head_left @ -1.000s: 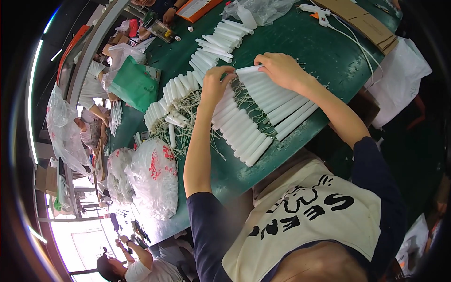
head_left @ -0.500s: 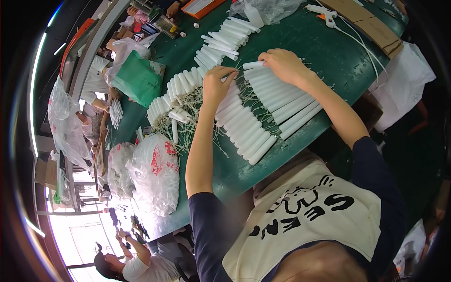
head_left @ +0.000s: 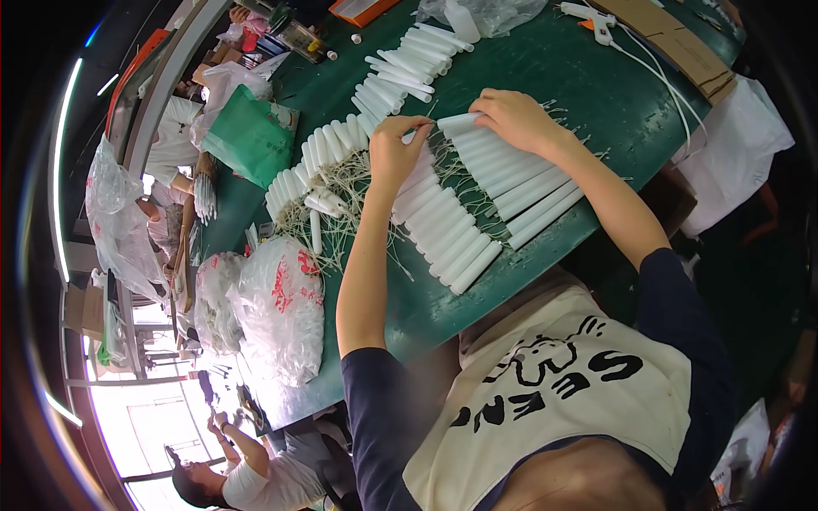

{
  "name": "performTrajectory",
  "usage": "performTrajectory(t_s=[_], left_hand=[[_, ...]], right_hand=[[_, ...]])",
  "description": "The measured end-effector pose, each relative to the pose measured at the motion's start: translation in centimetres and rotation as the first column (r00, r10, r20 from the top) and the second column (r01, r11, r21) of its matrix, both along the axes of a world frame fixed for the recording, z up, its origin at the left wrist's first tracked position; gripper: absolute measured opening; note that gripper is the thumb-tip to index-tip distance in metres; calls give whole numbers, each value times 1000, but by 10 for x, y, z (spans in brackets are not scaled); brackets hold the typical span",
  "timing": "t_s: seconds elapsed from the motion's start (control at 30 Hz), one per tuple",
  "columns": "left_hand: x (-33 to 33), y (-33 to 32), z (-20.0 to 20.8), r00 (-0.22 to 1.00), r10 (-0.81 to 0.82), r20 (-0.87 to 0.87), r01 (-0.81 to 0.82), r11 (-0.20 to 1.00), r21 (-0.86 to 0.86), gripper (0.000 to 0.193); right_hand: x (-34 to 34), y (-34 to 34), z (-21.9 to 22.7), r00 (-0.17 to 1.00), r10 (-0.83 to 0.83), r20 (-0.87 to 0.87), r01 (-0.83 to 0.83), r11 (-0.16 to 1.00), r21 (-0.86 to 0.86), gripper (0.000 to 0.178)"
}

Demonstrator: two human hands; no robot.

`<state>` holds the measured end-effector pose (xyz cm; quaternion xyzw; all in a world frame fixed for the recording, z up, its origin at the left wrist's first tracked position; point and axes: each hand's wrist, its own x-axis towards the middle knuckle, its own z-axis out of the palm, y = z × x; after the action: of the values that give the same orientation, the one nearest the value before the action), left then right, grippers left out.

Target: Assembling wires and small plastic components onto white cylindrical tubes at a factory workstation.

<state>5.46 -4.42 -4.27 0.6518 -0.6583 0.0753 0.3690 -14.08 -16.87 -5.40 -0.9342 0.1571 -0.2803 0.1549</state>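
Note:
My left hand [head_left: 396,146] is closed in a pinch at the far end of the rows, on what looks like a thin pale wire. Beside it, my right hand [head_left: 513,119] grips the farthest white tube [head_left: 456,124] of the right-hand row, fingertips over its top. That tube's left end lies close to my left fingertips. Below it, more white tubes [head_left: 503,175] lie side by side, with thin wires [head_left: 464,192] coming off their ends. A second row of white tubes [head_left: 452,238] runs along the left of these wires, partly hidden by my left hand.
More white tubes [head_left: 409,64] lie farther back, and tangled wires [head_left: 341,200] sit left of my forearm. A glue gun [head_left: 601,30] with its cord rests at the far right by flat cardboard [head_left: 660,43]. Plastic bags [head_left: 277,315] stand left. Other people work beyond.
My right hand and the tube in it have shifted slightly left, bringing the tube's end nearer my left fingertips. My left hand has barely moved.

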Motion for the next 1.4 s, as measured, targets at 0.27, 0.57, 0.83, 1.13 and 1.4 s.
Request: performTrajectory(t_s=[0.27,0.57,0.83,1.13,1.4], left_hand=[[-3,1,1,999,46,16,-46,999,-28,12],[-6,-1,-3,999,8,-34,-6,999,47,14],[-10,-2,-6,983,31,-183,-23,999,49,24],[-27,1,1,999,-37,5,36,992,122,43],[18,2,-6,988,-17,152,-12,982,187,34]], right_hand=[[0,-1,-1,997,-31,74,24,996,84,16],[0,2,1,999,-36,27,36,999,3,22],[7,2,-4,995,-27,97,35,996,-76,19],[13,-7,-10,994,-25,102,34,996,-82,21],[14,-10,-15,997,-42,66,45,998,-33,25]])
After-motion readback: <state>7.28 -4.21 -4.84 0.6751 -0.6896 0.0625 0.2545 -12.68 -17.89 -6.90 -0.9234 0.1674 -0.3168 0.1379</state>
